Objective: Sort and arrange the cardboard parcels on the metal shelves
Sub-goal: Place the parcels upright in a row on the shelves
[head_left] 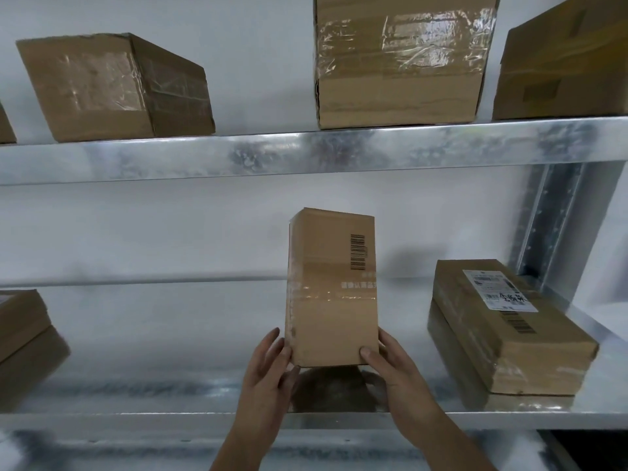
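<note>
At the left edge of the frame, a low stack of parcels (23, 326) sits on the lower shelf (170, 379), well apart from your work area. In the upper left, a tilted parcel (115, 88) rests on the upper shelf (238, 154).

At lower centre, your left hand (268, 365) presses its straight fingers against the left side of the upright parcel (333, 290), and your right hand (384, 358) clasps the right side with the thumb on the front face. The parcel stands on end, with its base just above or on the lower shelf; which one cannot be told.

Risk: the parcel is tall on a narrow base. If you release it off-square, it may topple forward off the shelf edge. The taped faces look smooth, so a light hold low down may slip.

To the right, a flat labelled parcel (506, 331) limits sideways room. In the upper centre and upper right, a large taped parcel (401, 62) and another parcel (564, 66) occupy the upper shelf.
</note>
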